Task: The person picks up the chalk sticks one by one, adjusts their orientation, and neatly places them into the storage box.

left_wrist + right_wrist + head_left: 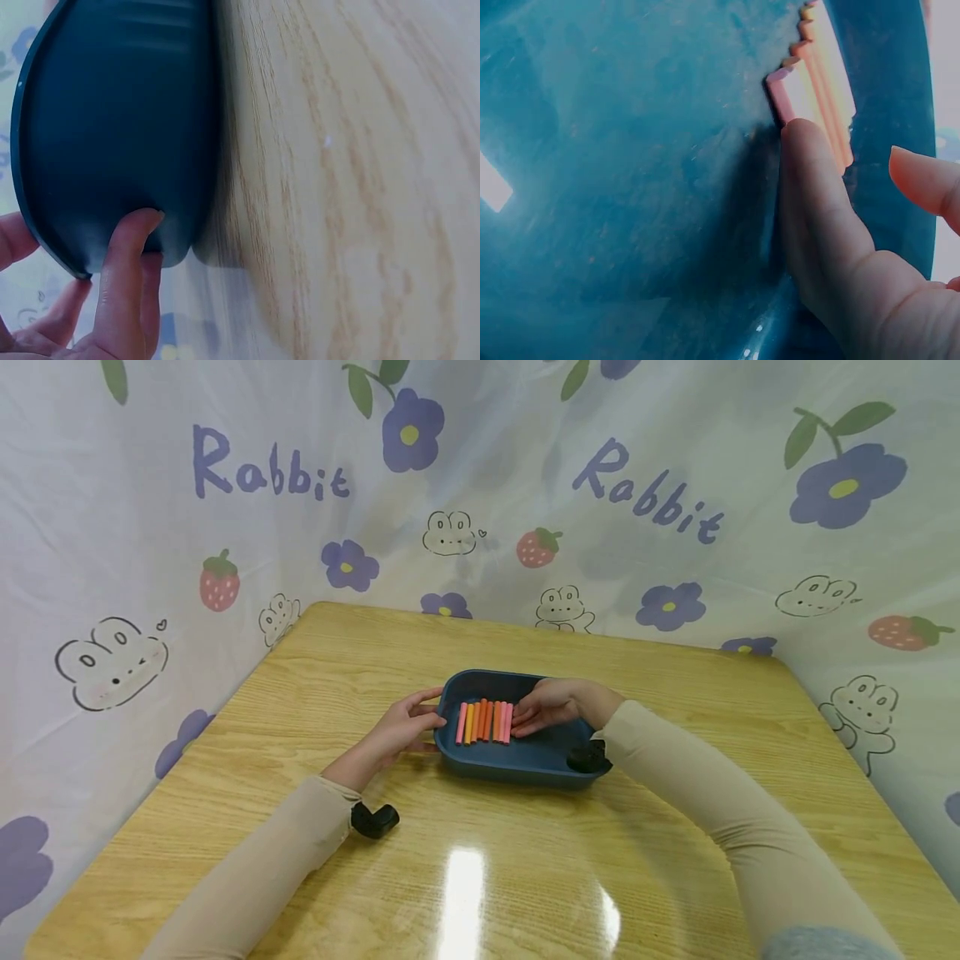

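Observation:
A dark blue tray (540,766) with raised walls stands on the table. Side by side in its left half lies a row of short coloured sticks (482,722), pink, yellow and orange, resembling crayons or chalk. My left hand (405,727) holds the tray's left end, a fingertip (142,219) against the outer wall and other fingers around the rim. Inside the tray is my right hand (551,703). Its straight fingers (814,161) lie along the pink stick at the row's right end, the thumb (922,180) held apart.
The wooden table (360,643) reaches to a hanging cloth (495,468) printed with rabbits, flowers and strawberries at the back and sides. Black wrist devices sit below both wrists; the right one (588,758) overlaps the tray's near right corner in the head view.

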Available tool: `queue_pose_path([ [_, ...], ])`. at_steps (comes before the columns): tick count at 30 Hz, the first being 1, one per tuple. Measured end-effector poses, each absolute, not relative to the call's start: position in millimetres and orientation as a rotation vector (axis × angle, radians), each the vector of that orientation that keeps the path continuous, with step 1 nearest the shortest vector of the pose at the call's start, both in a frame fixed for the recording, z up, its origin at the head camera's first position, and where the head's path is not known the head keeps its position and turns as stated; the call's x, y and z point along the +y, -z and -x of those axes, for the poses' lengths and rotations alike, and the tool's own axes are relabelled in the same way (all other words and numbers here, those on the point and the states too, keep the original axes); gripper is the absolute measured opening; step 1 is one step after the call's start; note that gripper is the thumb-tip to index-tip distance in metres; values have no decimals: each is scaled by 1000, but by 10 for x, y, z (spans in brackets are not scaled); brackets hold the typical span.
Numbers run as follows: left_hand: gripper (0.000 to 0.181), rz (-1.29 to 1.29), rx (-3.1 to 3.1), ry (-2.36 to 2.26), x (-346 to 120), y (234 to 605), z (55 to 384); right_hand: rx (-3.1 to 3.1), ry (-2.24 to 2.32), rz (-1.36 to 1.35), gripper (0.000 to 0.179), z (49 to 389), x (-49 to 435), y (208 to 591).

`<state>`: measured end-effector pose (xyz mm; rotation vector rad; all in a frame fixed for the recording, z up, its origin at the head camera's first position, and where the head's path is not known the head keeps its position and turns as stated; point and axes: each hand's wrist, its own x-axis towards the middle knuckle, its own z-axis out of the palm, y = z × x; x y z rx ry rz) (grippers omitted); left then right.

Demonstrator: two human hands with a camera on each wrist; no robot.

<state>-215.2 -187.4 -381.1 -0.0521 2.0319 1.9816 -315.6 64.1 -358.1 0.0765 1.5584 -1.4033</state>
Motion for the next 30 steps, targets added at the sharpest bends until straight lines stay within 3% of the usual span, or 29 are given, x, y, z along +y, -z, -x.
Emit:
queue_pose_path([
  [18, 58, 56, 2017, -1981, -1821, 3777, 2142, 1519, 1484, 119, 49, 3071, 879, 3362],
  [30, 58, 69, 2042, -1964, -1835, 3774, 2125, 1508, 1643, 215, 51, 2891, 1278, 3151],
])
